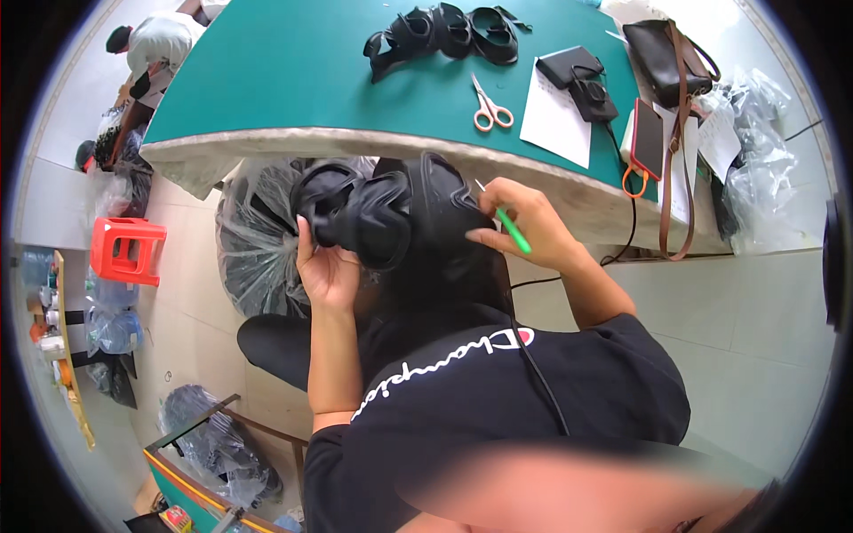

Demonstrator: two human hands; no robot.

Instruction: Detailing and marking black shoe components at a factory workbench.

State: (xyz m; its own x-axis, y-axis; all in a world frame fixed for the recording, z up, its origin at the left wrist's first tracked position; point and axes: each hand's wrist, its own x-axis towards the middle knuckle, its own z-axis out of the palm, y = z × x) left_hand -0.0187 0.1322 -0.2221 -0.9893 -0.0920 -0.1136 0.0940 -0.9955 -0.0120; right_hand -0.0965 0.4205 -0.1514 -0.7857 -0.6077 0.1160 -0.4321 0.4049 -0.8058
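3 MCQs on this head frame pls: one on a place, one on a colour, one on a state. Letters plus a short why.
1. Where do the scissors lie?
A. On the green table top
B. On the red stool
C. In the left hand

2. What colour is the thin tool in the right hand?
A. Orange
B. Green
C. White

3. How is the black padded piece being handled?
A. It lies loose on the floor
B. It hangs from the brown bag strap
C. The left hand holds it up from below

Answers:
1 A: the scissors rest on the green table top, beside a white sheet.
2 B: the right hand pinches a green tool.
3 C: the left hand cups the black padded piece from underneath, at the table's edge.
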